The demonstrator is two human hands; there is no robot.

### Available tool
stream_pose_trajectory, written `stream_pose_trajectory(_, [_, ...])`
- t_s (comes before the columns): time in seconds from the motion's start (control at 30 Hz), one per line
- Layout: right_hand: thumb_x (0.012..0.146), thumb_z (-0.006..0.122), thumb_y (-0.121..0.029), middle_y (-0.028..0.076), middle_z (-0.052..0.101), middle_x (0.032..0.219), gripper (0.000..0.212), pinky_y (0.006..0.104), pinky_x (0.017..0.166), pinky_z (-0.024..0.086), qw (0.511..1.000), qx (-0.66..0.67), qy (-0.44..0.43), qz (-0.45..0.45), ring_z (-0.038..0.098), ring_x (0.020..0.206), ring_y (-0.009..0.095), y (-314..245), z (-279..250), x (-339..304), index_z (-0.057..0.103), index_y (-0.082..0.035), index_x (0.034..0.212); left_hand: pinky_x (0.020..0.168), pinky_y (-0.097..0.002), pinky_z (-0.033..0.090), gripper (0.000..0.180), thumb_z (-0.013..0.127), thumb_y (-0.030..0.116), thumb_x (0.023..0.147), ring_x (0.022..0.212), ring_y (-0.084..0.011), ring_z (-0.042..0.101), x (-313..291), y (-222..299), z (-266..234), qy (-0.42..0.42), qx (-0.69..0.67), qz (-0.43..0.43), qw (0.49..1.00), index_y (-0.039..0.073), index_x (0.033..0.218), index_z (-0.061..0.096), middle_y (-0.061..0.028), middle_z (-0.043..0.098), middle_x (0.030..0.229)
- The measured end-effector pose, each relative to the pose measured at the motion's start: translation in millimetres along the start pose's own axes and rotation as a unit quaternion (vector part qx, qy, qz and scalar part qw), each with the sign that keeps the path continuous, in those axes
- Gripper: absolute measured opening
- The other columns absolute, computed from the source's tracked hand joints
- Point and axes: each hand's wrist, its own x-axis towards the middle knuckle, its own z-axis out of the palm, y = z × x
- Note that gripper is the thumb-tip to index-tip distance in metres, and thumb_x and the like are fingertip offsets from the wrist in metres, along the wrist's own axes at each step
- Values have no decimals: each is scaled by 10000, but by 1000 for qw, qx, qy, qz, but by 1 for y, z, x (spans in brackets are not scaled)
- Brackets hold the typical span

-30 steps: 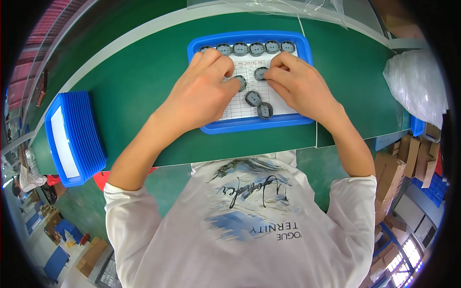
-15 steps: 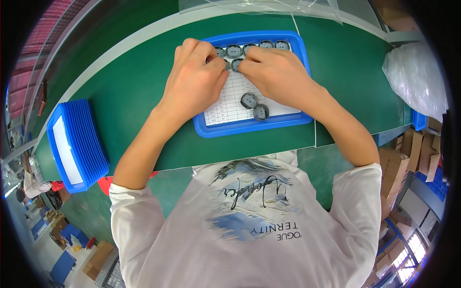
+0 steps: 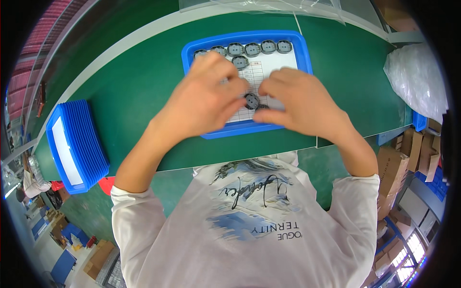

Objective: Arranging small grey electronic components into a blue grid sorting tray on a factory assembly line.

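Observation:
A blue tray (image 3: 305,57) lined with a white printed sheet lies in front of me. Along its far edge runs a row of several dark grey, rounded plastic parts (image 3: 252,49) with small holes. Another grey part (image 3: 240,62) sits just below that row. Slightly blurred, my left hand (image 3: 209,98) reaches over the tray's left side, thumb and fingers apart beside a loose grey part (image 3: 251,101). My right hand (image 3: 305,103) is open on the other side, its thumb over a second loose part (image 3: 261,108), mostly hidden. Whether fingertips touch either part I cannot tell.
A stack of blue trays (image 3: 79,144) stands on the green table (image 3: 139,96) at the left. At the right edge lies a clear plastic bag (image 3: 415,79). More plastic film (image 3: 269,6) hangs at the far edge. Cardboard boxes (image 3: 391,168) stand beyond the table on the right.
Both hands have left the far rows and moved nearer to me, to the two loose parts. The left fingers have come away from the second row; the right hand has opened.

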Motion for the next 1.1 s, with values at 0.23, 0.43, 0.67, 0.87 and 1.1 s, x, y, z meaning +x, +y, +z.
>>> stream_pose_trajectory(0.23, [830,765,-214,93,621,864,252,415,729,501,996,-15,-65,56,623,853,309,4,1,-14,628,-46,957,828,-395,462,216,804,98,716,922,-282,543,-2,14,24,-34,-37,18,999,47,884,679,-77,567,883])
stream_pose_trajectory(0.43, [806,746,-95,78,615,960,179,418,798,489,998,-23,43,-35,597,932,299,9,6,-17,639,-49,941,796,-387,460,157,758,87,713,884,-273,537,8,9,37,34,43,24,998,27,820,659,-83,563,839])
stream_pose_trajectory(0.67, [784,745,-63,69,597,1039,180,401,900,445,988,-122,78,-47,566,1028,281,29,12,-25,664,-43,944,780,-385,453,116,732,90,699,879,-262,531,33,-1,51,77,116,44,989,25,739,644,-83,572,828])
stream_pose_trajectory(0.87, [790,766,-92,68,611,1037,198,400,906,446,993,-54,94,-44,571,1025,279,22,5,-23,668,-50,957,782,-376,444,114,737,63,677,897,-257,517,38,-6,45,85,75,54,992,42,775,683,-61,564,829])
stream_pose_trajectory(1.1, [793,784,-124,66,610,1018,207,395,888,455,988,-69,132,-43,577,1011,269,19,21,-13,676,-53,956,762,-368,437,75,735,48,669,888,-247,513,39,-13,47,80,86,57,991,54,714,675,-56,559,824])
